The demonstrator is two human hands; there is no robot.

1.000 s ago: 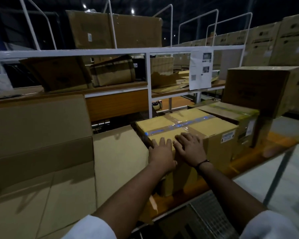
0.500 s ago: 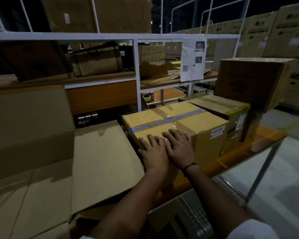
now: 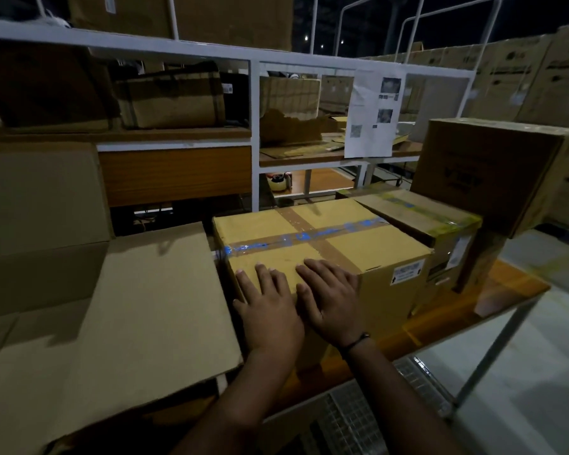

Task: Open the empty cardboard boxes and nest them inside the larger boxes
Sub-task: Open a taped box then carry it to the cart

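Observation:
A taped yellow cardboard box [image 3: 339, 238] sits on the orange table [image 3: 500, 290], sealed with crossed brown and blue-printed tape. My left hand [image 3: 270, 310] and my right hand [image 3: 329, 300] lie flat side by side on its near top edge, fingers straight. Behind it to the right stands a second taped box [image 3: 421, 215], and a dark brown box [image 3: 493, 172] further right. A large box with its flaps spread open [image 3: 138, 310] lies to the left.
A white metal shelf frame [image 3: 253, 133] with a paper sheet [image 3: 373, 116] rises behind the boxes, holding more cartons. Stacked cartons [image 3: 519, 73] fill the back right. A metal grate [image 3: 349, 421] lies below the table edge.
The view has come closer to the box and tilted down. Both hands stay flat on the box top, side by side, with the box in the same place.

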